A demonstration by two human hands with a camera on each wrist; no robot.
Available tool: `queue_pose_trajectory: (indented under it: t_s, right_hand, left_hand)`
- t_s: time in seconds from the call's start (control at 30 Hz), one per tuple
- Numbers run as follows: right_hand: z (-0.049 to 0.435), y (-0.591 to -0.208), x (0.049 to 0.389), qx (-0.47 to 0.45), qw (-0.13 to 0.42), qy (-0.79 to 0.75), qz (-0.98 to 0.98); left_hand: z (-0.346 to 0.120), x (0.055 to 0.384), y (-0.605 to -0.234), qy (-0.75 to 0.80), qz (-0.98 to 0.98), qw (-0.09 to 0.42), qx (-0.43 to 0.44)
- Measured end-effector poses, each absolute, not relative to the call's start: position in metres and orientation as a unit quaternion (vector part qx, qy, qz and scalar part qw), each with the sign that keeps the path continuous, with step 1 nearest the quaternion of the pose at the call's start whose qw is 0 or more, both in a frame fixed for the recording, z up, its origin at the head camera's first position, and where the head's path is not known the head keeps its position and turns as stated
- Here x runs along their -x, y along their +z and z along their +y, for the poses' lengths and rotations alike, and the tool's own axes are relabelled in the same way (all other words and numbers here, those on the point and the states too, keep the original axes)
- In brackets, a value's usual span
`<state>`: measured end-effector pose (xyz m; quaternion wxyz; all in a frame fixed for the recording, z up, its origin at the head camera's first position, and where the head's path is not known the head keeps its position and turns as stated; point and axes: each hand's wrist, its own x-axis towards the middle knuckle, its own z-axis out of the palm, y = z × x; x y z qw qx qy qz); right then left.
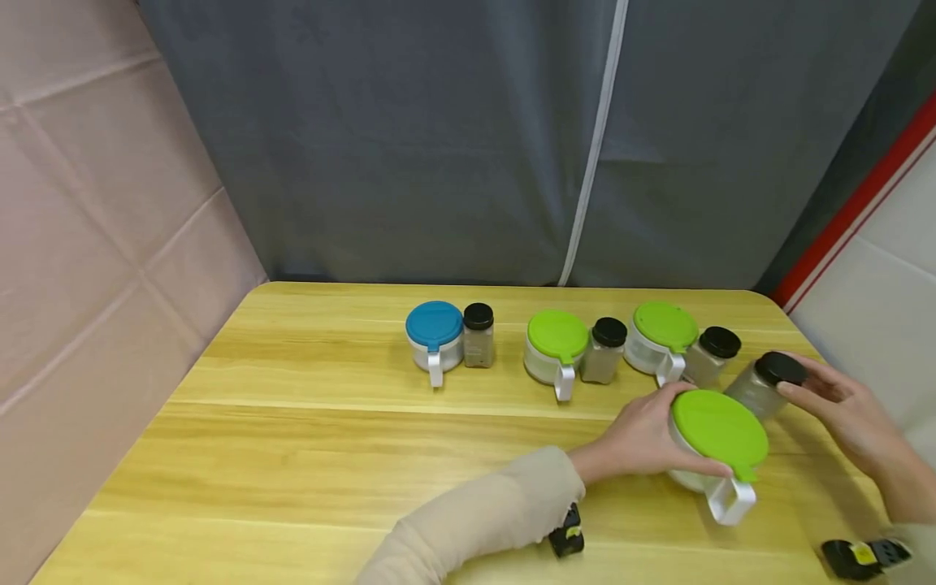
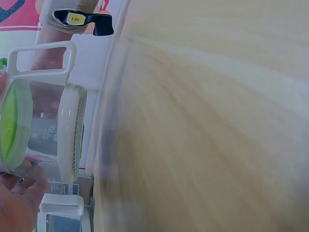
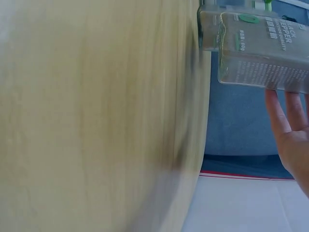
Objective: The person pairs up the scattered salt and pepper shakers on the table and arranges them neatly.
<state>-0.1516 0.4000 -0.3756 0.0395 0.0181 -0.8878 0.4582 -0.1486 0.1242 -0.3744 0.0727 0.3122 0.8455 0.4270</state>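
Head view: Person in pale sleeves (image 1: 483, 512) at a wooden table (image 1: 292, 455). Above table's R part, L hand (image 1: 647, 436) holds a green-lidded jar (image 1: 720, 431), thumb nr the white handle (image 1: 731, 500); R hand (image 1: 851, 410), nr table's R edge, grips a spice bottle (image 1: 755, 396) just below its blk cap. Along table's far side, L to R: blue-lidded jar (image 1: 435, 329) & bottle no. 1 (image 1: 478, 341); 2nd green jar (image 1: 556, 337) & bottle no. 2 (image 1: 602, 360); 3rd green jar (image 1: 664, 327) & bottle no. 3 (image 1: 705, 361). Grey curtain (image 1: 409, 146) hangs behind table. Nr table's front, a blk L-wrist device (image 1: 566, 532) & a blk R-wrist device (image 1: 859, 561), both w/ yellow stickers.

L wrist view: L hand's fingers curve against the held jar, see-thru w/ a white base (image 2: 71, 135), raised off table. Another white handle (image 2: 63, 205) shows nr table's edge, below the held jar in frame; its jar is mostly cut off.

R wrist view: R hand's fingertips press the bottle's flat side, label (image 3: 280, 34) incl. "PEPPER" in view, its bottom off table. Another bottle (image 3: 209, 29) shows partly behind, at table level. Cap out of frame.
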Motion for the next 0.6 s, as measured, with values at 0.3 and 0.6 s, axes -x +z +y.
queue_pose_trajectory:
  t_s: [0.3, 0.6]
  right_hand:
    - [0.390, -0.368, 0.139, -0.047, 0.068, 0.493, -0.866]
    - [0.377, -0.362, 0.129, -0.092, 0.079, 0.508, -0.853]
  left_hand:
    - [0.109, 0.145, -0.370, 0.403, 0.856, 0.050, -0.321]
    - [0.089, 0.139, -0.368, 0.417, 0.843, 0.060, -0.335]
